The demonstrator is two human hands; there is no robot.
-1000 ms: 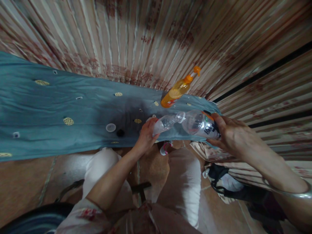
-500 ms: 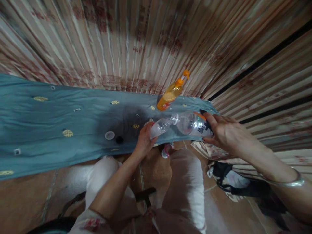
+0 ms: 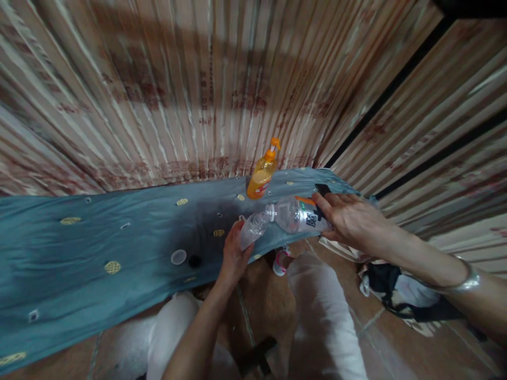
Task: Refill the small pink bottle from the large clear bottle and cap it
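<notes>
In the head view, my left hand (image 3: 233,256) is wrapped round a small clear plastic bottle (image 3: 252,230), which tilts up to the right. My right hand (image 3: 348,216) grips the base end of a larger clear bottle (image 3: 288,214) with an orange, black and white label, lying nearly level. The two bottles' necks meet end to end; whether liquid passes between them I cannot make out. Behind them an orange pump bottle (image 3: 261,178) of yellow liquid stands upright. A whitish round lid (image 3: 178,257) and a small black cap (image 3: 194,262) lie left of my left hand.
A teal patterned cloth (image 3: 138,253) covers the long narrow surface. A pleated curtain (image 3: 178,116) hangs behind it and along the right. Below are my knees in white trousers (image 3: 325,311), a tiled floor, and a black and white bag (image 3: 407,290) at the right.
The view has tilted upward, so the cloth and pump bottle appear lower. Both hands still hold the bottles neck to neck, and the larger bottle shows slightly further left.
</notes>
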